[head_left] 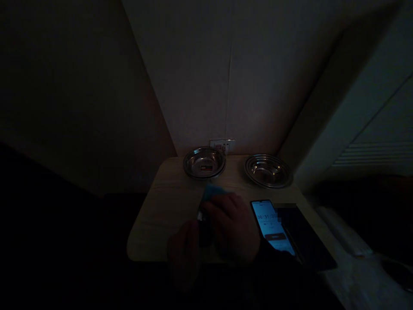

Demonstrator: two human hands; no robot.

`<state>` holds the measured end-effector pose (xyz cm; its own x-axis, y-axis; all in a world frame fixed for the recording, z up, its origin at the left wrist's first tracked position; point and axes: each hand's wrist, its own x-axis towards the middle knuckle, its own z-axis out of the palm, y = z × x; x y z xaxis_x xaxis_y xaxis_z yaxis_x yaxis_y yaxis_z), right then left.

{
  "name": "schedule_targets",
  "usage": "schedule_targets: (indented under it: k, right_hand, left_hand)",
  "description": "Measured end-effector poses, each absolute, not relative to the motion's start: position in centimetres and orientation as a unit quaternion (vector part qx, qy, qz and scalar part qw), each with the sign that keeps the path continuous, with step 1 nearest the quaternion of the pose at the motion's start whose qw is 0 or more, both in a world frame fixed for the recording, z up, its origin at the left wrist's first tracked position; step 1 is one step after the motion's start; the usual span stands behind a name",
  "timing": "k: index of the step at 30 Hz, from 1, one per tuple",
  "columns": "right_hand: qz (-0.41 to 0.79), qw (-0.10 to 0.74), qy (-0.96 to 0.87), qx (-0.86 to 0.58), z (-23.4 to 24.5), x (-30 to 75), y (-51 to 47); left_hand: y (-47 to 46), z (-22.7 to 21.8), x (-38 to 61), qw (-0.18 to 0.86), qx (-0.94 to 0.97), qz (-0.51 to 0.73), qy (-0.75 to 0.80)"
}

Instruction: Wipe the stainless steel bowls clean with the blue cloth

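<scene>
In dim light, my right hand (pixel 230 226) is closed over a small teal piece (pixel 211 190) that sticks out past its fingers; it may be cloth or a sponge. Close beside it, my left hand (pixel 184 247) is closed, with fingertips near a dark thing (pixel 205 230) between the hands. A small bright glint shows on that dark thing, but its kind cannot be made out. Both hands are over the front part of the pale wooden table (pixel 151 219). Darkness and the right hand hide much of what is held.
A steel bowl stack (pixel 204 163) with a dark label stands at the back left, and another steel bowl stack (pixel 267 171) at the back right. A lit phone (pixel 272 226) showing a timer lies beside a dark flat object (pixel 308 239). A wall socket (pixel 222 145) is behind.
</scene>
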<state>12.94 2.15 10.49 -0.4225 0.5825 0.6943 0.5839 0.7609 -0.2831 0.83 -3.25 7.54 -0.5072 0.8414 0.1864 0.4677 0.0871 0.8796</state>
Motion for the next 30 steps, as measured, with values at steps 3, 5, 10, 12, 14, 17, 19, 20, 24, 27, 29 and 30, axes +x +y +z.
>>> schedule_targets:
  k: [3,5,10,12,14,17,19,20,24,27,29,30]
  right_hand:
    - [0.009,0.409,-0.839,-0.359,10.8,12.9,2.2]
    - [0.015,0.408,-0.850,-0.331,10.9,13.0,2.0]
    - [0.023,0.426,-0.845,-0.324,10.7,12.8,1.9]
    - [0.027,0.431,-0.840,-0.329,10.6,12.7,1.8]
    - [0.027,0.427,-0.850,-0.307,10.5,12.7,1.9]
    - [0.022,0.424,-0.856,-0.295,10.5,12.8,2.2]
    - [0.022,0.432,-0.845,-0.315,10.5,13.0,2.3]
    - [0.024,0.435,-0.840,-0.322,10.5,13.1,2.3]
    - [0.025,0.431,-0.852,-0.295,10.3,13.2,1.9]
    - [0.025,0.441,-0.848,-0.293,10.1,13.2,2.2]
    - [0.037,0.447,-0.838,-0.310,10.0,13.1,2.0]
    - [0.044,0.450,-0.836,-0.312,9.9,13.0,1.9]
  left_hand:
    - [-3.4,7.3,0.7,0.204,0.464,0.484,0.714]
    - [-3.5,7.2,0.6,0.193,0.466,0.483,0.716]
    - [-3.4,6.4,0.0,0.117,0.444,0.484,0.745]
    - [-3.4,5.8,-0.3,0.118,0.446,0.487,0.742]
    - [-3.5,4.9,-0.4,0.113,0.446,0.488,0.742]
    - [-3.8,3.7,-0.3,0.106,0.452,0.488,0.739]
    - [-4.0,3.3,-0.2,0.095,0.456,0.488,0.739]
    - [-4.1,3.3,-0.1,0.087,0.457,0.487,0.739]
    - [-4.1,4.3,-0.2,0.082,0.470,0.482,0.735]
    - [-3.8,5.1,0.0,0.109,0.485,0.474,0.727]
    - [-3.8,5.1,0.1,0.105,0.486,0.476,0.725]
    - [-3.8,5.0,0.0,0.092,0.491,0.476,0.723]
